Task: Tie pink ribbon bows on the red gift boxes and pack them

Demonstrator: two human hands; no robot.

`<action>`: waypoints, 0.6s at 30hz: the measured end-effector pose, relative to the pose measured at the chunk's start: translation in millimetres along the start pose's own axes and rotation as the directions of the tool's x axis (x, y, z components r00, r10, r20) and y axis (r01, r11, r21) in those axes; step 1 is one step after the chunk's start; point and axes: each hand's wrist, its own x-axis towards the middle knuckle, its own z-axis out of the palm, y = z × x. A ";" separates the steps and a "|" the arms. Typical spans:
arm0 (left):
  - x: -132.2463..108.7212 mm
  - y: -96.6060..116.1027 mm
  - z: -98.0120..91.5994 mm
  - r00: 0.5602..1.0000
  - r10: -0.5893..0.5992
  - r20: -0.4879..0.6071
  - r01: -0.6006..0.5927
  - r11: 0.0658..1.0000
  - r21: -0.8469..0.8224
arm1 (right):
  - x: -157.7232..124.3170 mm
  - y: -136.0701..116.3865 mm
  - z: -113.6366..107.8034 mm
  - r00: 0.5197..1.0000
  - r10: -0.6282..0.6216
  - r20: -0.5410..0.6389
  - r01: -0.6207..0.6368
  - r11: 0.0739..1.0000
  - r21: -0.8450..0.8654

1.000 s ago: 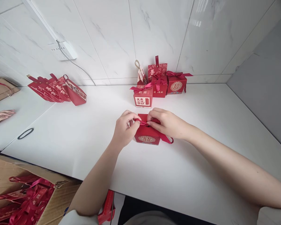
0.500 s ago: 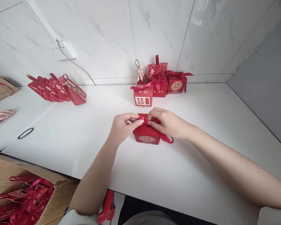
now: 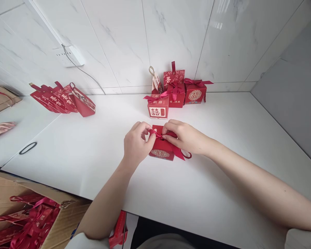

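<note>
A small red gift box (image 3: 161,153) with a round gold emblem stands on the white table between my hands. Across its top runs a red ribbon (image 3: 159,136), knotted or looped near the middle. My left hand (image 3: 138,142) pinches the ribbon at the box's upper left. On the other side, my right hand (image 3: 188,136) pinches the ribbon close to the knot, its fingertips partly hiding it. One ribbon tail hangs down the box's right front, and a twisted red cord sticks out beside it.
Several red boxes with bows (image 3: 176,95) stand by the tiled wall. Flat red boxes (image 3: 63,98) lean together at left. A black ring (image 3: 28,148) lies near another person's hand (image 3: 1,130). A cardboard carton (image 3: 64,218) at lower left holds red ribboned pieces.
My left hand has turned and drawn its ribbon part leftward, and the knot looks tighter. The box has shifted slightly left; my right hand stays nearly in place.
</note>
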 end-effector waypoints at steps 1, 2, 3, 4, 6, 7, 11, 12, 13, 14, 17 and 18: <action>0.4 -0.1 -0.1 1.000 -0.006 -0.012 0.006 1.000 0.006 | 0.0 0.1 0.1 1.000 0.001 0.000 -0.001 1.000 -0.003; 0.5 -0.4 -0.1 0.999 -0.023 -0.034 0.023 1.000 0.014 | 0.0 0.0 0.2 1.000 0.007 0.000 -0.007 1.000 -0.006; 0.6 -0.8 -0.1 0.997 -0.048 -0.062 0.050 0.998 0.024 | 0.0 -0.3 0.3 1.000 0.016 0.001 -0.016 1.000 -0.007; 0.5 -1.2 -0.2 0.993 -0.077 -0.093 0.081 0.996 0.037 | -0.1 -0.6 0.4 1.000 0.025 0.003 -0.025 1.000 -0.008; 0.1 -1.9 -0.5 0.985 -0.116 -0.129 0.126 0.989 0.072 | -0.4 -1.3 0.4 0.999 0.037 0.006 -0.037 0.999 -0.011; 0.1 -2.2 -0.8 0.984 -0.123 -0.127 0.134 0.987 0.085 | -0.5 -1.5 0.3 0.999 0.037 0.007 -0.037 0.999 -0.012; 1.7 -2.4 -4.3 0.998 -0.058 0.010 0.058 0.998 0.003 | -1.0 -0.9 0.1 1.000 0.024 0.003 -0.024 1.000 -0.016; 2.4 -2.1 -5.6 0.997 -0.020 0.070 0.023 0.999 -0.038 | -1.1 -0.5 0.1 1.000 0.019 0.002 -0.019 1.000 -0.014; 3.1 -1.8 -7.0 0.991 0.020 0.131 -0.010 0.997 -0.075 | -1.1 -0.1 0.1 1.000 0.013 -0.002 -0.013 1.000 -0.012; 3.6 -1.4 -8.3 0.982 0.054 0.182 -0.036 0.994 -0.103 | -1.0 0.2 0.2 1.000 0.007 -0.004 -0.007 1.000 -0.009; 4.1 0.3 -11.0 0.962 0.092 0.257 -0.060 0.989 -0.133 | -0.8 0.6 0.6 1.000 -0.005 -0.007 0.005 1.000 -0.005; 3.9 0.8 -11.5 0.961 0.096 0.259 -0.064 0.990 -0.129 | -0.7 0.5 0.7 1.000 -0.005 -0.006 0.005 1.000 -0.005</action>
